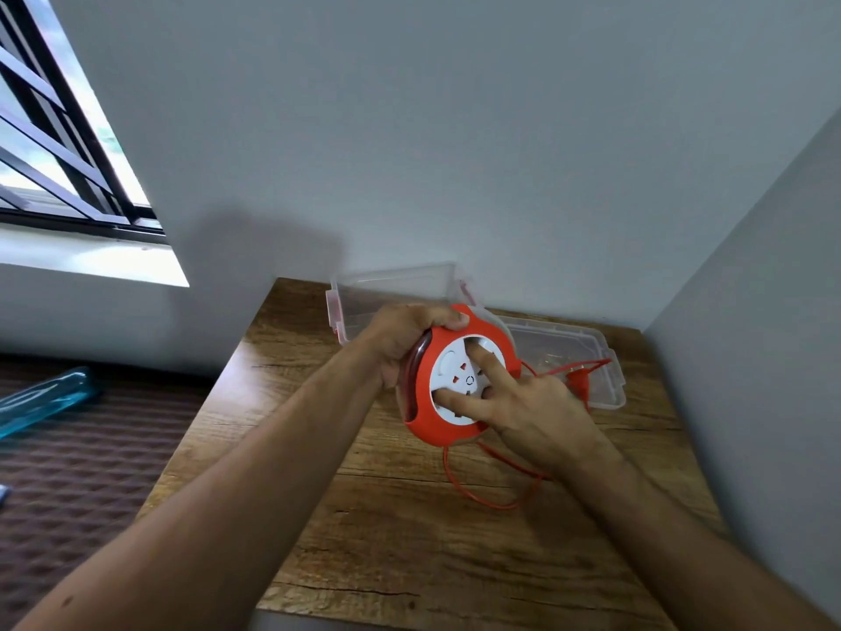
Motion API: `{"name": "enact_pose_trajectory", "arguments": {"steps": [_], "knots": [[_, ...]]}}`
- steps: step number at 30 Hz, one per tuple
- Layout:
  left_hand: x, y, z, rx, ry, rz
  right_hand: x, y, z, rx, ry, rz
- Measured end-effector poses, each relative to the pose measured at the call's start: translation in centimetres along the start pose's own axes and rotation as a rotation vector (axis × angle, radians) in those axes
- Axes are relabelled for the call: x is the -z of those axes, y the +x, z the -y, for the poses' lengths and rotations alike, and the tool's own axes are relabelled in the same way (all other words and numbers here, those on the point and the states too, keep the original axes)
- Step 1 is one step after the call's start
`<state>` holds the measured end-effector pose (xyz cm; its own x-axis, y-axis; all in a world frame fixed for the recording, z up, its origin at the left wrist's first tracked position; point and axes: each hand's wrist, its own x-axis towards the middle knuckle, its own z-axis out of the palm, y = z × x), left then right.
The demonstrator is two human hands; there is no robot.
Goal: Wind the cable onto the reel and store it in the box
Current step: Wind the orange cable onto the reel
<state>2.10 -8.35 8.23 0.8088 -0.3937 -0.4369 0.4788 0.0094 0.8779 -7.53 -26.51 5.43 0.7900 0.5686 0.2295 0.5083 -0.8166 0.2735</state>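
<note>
Holding the reel [448,384] up over the desk [409,516], near its far edge and clear of the wood, you have it face-on to the camera. Your left hand [400,341] is clamped on the upper left rim, fingers curled over the orange housing. Your right hand [541,416] lies against the white hub with 2 fingers [484,364] pressed into its recesses; it grips nothing, it only bears on the hub.

The cable [491,489] hangs from the bottom of the reel, lies in 1 loose loop on the desk toward the right edge, and runs on up to the plug [580,380], which sits at the box [587,357] by the far right corner. Whether the plug rests in the box or on its rim is not clear. The lid [400,284] leans against the wall at the far edge.

Judgement on handling:
- Reel: rigid plastic shell, light enough for 1 hand, smooth on the face. Take it by the rim, as the left hand does; the finger recesses are the place to turn it.
- Cable: thin, limp, with some coil memory. It will likely kink or snag at the slot if it feeds in slack, so keep light tension.
- Plug: the only heavy end; it may whip as the last length comes in.
- Box: thin clear plastic, likely to slide if bumped.

Winding is unfinished; storing has not begun.
</note>
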Motion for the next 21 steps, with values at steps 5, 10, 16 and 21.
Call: {"name": "enact_pose_trajectory", "arguments": {"steps": [5, 10, 16, 21], "knots": [[-0.5, -0.2, -0.1, -0.035, -0.052, -0.048, 0.7, 0.9, 0.5, -0.166, 0.042, -0.053], [-1.8, -0.3, 1.3, -0.1, -0.204, -0.064, 0.8, 2.1, 2.9, -0.842, 0.437, -0.145], [-2.2, -0.3, 2.5, -0.194, -0.312, -0.172, 0.8, 2.8, 3.6, -1.386, 1.642, -0.181], [-0.9, -0.6, 1.9, -0.13, -0.327, -0.142, 1.1, 0.4, 1.9, -0.687, 0.338, -0.213]]}}
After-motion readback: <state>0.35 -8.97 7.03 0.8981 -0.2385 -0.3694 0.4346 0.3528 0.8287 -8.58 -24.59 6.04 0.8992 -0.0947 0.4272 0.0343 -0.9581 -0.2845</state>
